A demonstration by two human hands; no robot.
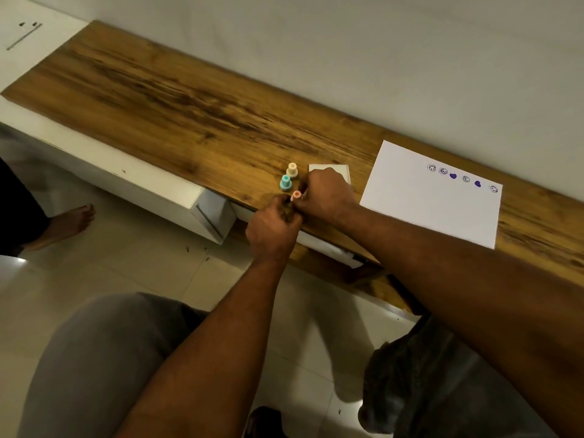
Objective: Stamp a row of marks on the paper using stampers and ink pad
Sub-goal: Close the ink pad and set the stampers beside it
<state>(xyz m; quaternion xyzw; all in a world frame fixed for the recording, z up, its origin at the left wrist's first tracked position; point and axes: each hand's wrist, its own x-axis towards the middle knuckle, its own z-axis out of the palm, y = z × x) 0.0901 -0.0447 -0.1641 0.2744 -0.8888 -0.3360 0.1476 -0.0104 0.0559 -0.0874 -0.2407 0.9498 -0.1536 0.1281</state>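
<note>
A white sheet of paper [420, 200] lies on the wooden shelf at the right, with a row of several purple marks [464, 179] near its far edge: smiley rings and hearts. My right hand [325, 192] and my left hand [273, 227] meet at the shelf's front edge, both pinching a small pink stamper [296, 195]. A teal stamper [285, 183] and a cream stamper [292, 170] stand upright just behind it. A white ink pad case [328, 169] lies behind my right hand, mostly hidden.
The long wooden shelf [177, 109] runs from far left to near right against a pale wall. A white cabinet [202, 210] sits under its front edge. Another person's bare foot [68, 222] rests on the tiled floor at left. My knees are below.
</note>
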